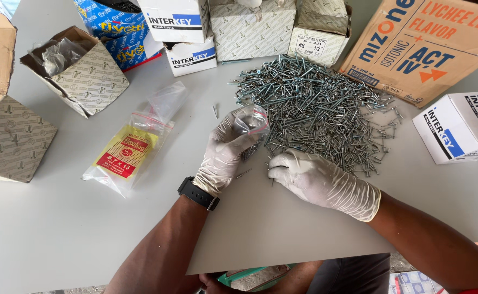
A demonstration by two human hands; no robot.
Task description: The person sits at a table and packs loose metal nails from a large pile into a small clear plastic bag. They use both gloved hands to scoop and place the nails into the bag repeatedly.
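Left hand (225, 152) gloved, pinching small clear bag (250, 121) above surface (59, 228); right hand (310, 177) fingers curled, resting at edge of screw pile (315, 106).

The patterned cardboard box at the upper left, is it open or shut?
Open: the patterned cardboard box lies tipped, flaps apart, crumpled clear plastic showing inside.

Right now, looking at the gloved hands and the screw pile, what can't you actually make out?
Head view only:
- How many screws the small clear bag holds: the left hand wraps it.
- What the right hand pinches: its fingertips curl under.
- The brown carton at top right: cut off by the frame edge.
- Single screws in the screw pile: too small.
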